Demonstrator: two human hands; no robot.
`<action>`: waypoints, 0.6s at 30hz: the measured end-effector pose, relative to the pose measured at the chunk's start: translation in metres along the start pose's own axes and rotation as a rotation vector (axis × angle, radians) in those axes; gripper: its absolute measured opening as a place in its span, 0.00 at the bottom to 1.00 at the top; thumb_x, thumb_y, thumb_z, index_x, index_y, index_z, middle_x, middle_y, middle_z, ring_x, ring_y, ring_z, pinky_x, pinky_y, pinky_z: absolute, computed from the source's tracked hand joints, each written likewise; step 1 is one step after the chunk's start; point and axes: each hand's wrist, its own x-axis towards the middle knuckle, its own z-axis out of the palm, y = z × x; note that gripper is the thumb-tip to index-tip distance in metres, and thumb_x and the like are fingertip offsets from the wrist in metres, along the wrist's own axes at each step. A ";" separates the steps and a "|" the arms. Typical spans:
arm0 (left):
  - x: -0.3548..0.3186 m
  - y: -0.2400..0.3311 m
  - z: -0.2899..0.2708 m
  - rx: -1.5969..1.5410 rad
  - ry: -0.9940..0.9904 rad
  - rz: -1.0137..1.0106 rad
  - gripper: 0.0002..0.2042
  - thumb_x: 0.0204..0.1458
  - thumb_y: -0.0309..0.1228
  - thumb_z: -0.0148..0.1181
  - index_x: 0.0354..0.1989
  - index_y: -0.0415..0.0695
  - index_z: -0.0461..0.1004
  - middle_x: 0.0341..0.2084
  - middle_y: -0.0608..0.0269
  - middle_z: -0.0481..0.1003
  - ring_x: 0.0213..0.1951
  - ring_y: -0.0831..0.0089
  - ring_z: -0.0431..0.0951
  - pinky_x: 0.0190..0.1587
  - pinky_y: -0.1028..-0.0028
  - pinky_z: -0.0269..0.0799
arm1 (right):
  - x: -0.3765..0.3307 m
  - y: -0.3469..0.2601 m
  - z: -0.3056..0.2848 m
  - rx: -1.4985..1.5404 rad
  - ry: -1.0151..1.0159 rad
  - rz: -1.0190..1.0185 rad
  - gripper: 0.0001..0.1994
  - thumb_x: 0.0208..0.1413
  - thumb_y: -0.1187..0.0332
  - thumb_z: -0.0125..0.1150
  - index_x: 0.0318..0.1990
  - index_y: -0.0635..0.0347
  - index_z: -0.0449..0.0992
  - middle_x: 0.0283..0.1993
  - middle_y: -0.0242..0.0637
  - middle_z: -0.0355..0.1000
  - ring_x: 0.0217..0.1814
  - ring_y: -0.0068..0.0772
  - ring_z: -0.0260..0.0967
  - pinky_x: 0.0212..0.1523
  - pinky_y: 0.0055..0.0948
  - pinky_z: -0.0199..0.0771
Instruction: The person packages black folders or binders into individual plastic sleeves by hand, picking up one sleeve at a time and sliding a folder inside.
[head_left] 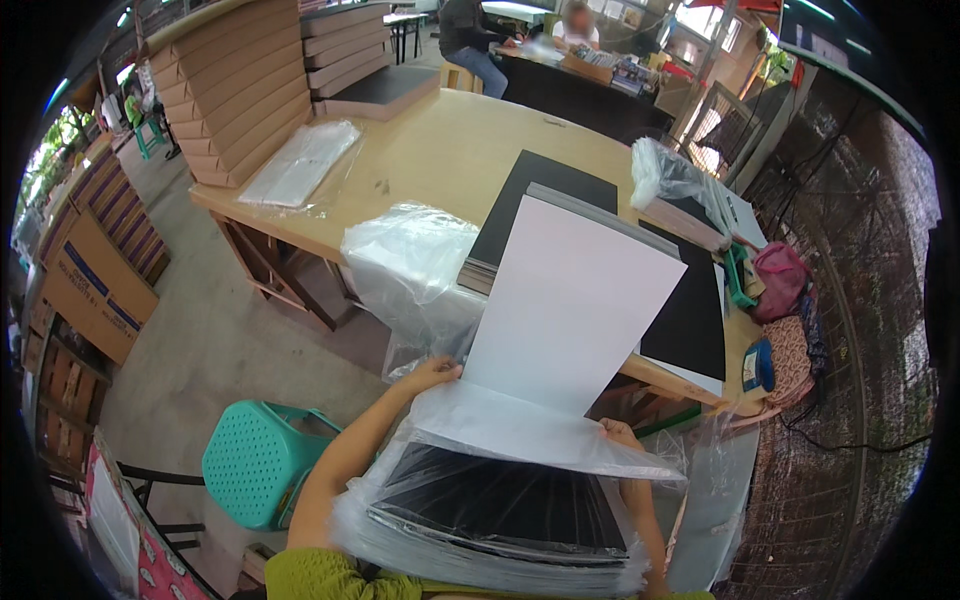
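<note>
Around six o'clock, left hand (432,374) and right hand (620,434) fingers pinch clear plastic sleeve (530,425), white rectangular board (575,300) seemingly part-inserted; black rectangular boards (512,205) at one unsleeved.

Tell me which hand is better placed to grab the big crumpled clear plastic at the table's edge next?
Probably the left hand: it's just below the crumpled clear plastic, near the lower left of the white sheet. The right hand is farther away, near the sheet's lower right.

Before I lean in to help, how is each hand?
Left hand: closed, holding the plastic bag edge.
Right hand: closed, holding its opposite side.
</note>
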 end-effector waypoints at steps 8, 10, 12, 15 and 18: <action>0.011 -0.003 -0.020 -0.243 -0.126 -0.129 0.14 0.50 0.33 0.62 0.43 0.43 0.70 0.23 0.67 0.70 0.23 0.81 0.67 0.25 0.79 0.61 | -0.032 0.017 0.034 -0.496 -0.012 -0.532 0.14 0.51 0.77 0.56 0.47 0.65 0.72 0.49 0.40 0.67 0.53 0.32 0.65 0.55 0.28 0.64; 0.014 -0.009 -0.023 -0.243 -0.155 -0.169 0.14 0.50 0.31 0.62 0.43 0.43 0.70 0.21 0.68 0.70 0.19 0.82 0.65 0.20 0.80 0.58 | -0.041 0.019 0.049 -0.518 0.038 -0.492 0.16 0.52 0.77 0.56 0.50 0.64 0.69 0.49 0.39 0.66 0.54 0.31 0.64 0.55 0.28 0.64; 0.017 -0.015 -0.026 -0.270 -0.108 -0.165 0.13 0.50 0.31 0.61 0.43 0.43 0.70 0.20 0.69 0.70 0.16 0.83 0.62 0.16 0.80 0.54 | -0.042 0.017 0.055 -0.606 0.056 -0.501 0.17 0.52 0.77 0.56 0.51 0.63 0.68 0.49 0.39 0.66 0.54 0.31 0.64 0.55 0.27 0.64; 0.025 -0.028 -0.024 -0.234 0.008 -0.106 0.13 0.50 0.31 0.60 0.43 0.43 0.70 0.22 0.68 0.71 0.19 0.80 0.66 0.21 0.78 0.60 | -0.025 0.031 0.021 -0.604 0.083 -0.439 0.18 0.52 0.76 0.56 0.52 0.63 0.68 0.50 0.40 0.65 0.55 0.31 0.63 0.54 0.27 0.64; 0.034 -0.023 -0.008 0.020 0.144 0.114 0.14 0.50 0.32 0.60 0.43 0.41 0.69 0.23 0.65 0.72 0.24 0.77 0.70 0.28 0.75 0.66 | 0.005 0.061 -0.044 -0.184 0.237 -0.085 0.18 0.51 0.75 0.58 0.51 0.63 0.68 0.50 0.41 0.65 0.55 0.32 0.63 0.55 0.28 0.64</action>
